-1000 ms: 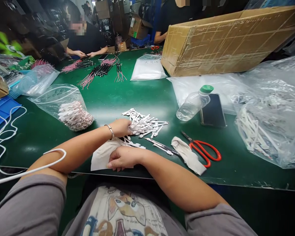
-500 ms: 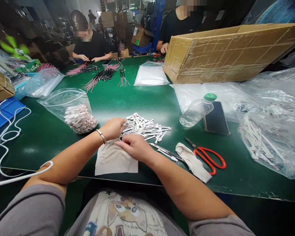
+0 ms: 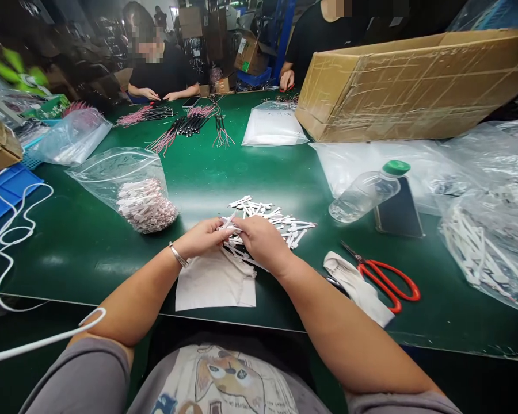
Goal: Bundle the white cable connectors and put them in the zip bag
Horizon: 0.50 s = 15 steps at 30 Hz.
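My left hand (image 3: 205,237), with a silver bracelet at the wrist, is closed on small white connector pieces (image 3: 229,223). My right hand (image 3: 261,238) meets it from the right, its fingers pinched on the same white pieces. Just beyond and to the right of both hands lies a loose pile of white connectors (image 3: 300,224). A white cloth (image 3: 216,284) lies flat below my hands at the table's front edge. How many pieces are held cannot be made out.
A zip bag of white and pink pieces (image 3: 144,204) lies left. Right are red-handled scissors (image 3: 388,282), a crumpled cloth (image 3: 356,287), a bottle (image 3: 366,192), a phone (image 3: 397,211) and a large carton (image 3: 406,92). Two people sit across the table (image 3: 216,172).
My right hand has moved up off the white cloth to meet my left hand at the white pieces. The view has shifted slightly, so most objects on the table appear further right.
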Tool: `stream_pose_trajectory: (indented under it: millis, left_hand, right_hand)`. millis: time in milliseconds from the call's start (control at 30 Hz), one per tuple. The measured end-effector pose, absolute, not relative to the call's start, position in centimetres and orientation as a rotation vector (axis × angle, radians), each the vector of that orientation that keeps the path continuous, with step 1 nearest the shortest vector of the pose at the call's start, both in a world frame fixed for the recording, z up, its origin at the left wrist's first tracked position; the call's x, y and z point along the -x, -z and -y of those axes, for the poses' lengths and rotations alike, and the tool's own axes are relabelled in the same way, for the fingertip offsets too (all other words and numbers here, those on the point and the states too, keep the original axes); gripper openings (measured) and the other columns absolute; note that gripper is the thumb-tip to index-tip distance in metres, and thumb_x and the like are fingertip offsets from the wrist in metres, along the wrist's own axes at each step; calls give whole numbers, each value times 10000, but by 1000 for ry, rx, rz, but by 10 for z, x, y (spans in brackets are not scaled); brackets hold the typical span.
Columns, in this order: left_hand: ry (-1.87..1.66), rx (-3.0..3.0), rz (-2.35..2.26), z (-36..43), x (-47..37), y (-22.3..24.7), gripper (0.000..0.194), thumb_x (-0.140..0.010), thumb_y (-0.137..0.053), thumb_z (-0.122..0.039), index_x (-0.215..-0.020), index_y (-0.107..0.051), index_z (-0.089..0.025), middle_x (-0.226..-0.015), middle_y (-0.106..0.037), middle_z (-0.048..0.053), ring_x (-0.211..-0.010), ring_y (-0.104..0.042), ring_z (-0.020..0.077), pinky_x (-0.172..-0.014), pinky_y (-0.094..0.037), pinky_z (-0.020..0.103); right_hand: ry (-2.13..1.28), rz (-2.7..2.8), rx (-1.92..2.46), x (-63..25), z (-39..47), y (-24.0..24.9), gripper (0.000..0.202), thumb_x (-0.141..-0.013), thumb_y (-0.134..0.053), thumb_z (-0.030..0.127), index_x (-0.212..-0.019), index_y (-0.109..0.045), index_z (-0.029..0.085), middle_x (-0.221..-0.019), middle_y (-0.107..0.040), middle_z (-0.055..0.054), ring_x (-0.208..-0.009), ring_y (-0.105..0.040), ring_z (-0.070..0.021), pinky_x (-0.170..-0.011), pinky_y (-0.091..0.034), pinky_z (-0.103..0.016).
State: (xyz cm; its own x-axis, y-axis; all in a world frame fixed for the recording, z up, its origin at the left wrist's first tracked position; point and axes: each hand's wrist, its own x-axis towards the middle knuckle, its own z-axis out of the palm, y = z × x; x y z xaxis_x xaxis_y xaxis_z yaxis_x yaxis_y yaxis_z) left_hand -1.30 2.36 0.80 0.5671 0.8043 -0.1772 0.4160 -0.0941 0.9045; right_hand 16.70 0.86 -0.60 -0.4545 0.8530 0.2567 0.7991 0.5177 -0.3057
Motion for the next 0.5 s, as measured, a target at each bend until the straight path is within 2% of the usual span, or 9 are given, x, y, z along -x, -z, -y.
stream_pose_trajectory:
  millis: [133, 233, 367, 433, 500]
  left_hand:
    - [-404, -1727, -1055, -20, 16, -10, 344, -846, -413, -458, -708, -478, -150, -641, -447, -25, -590, -383, 87, -564, -316, 208]
    - [-414, -1670, -1096, -17, 21, -12, 330, -857, -393, -443, -705, -452, -156, -635, -425, -27, -572, -356, 84, -529, -286, 205]
    - [-491, -1641, -1093, -13, 24, -14, 302, -867, -381, -414, -702, -425, -164, -631, -407, -27, -587, -359, 91, -548, -300, 210]
    - [-510, -1675, -1097, -11, 24, -16, 298, -869, -377, -409, -703, -428, -166, -637, -411, -25, -596, -363, 96, -560, -306, 214]
    - [-520, -1714, -1107, -9, 23, -18, 298, -869, -376, -411, -711, -444, -167, -645, -418, -22, -607, -370, 100, -568, -309, 217]
  right_hand:
    - [-172, 2378, 1522, -173, -11, 5, 378, -847, -376, 116, -1184, -547, 129, -931, -650, -115, -883, -544, -237, -774, -379, -312]
    - [-247, 2287, 1699, -181, -16, 3, 328, -842, -379, 119, -1069, -616, 145, -944, -660, -111, -895, -561, -236, -769, -388, -312]
    - [-445, 2217, 1754, -186, -13, -5, 222, -847, -458, 247, -906, -655, 164, -881, -658, -92, -880, -572, -235, -750, -405, -320]
    - [-542, 2180, 1678, -185, -8, -8, 250, -792, -564, 302, -983, -641, 160, -969, -642, -98, -951, -551, -247, -810, -401, -340]
    - [-776, 2048, 1570, -183, -5, -10, 433, -753, -620, 367, -1139, -572, 178, -1022, -627, -83, -947, -557, -231, -815, -417, -338]
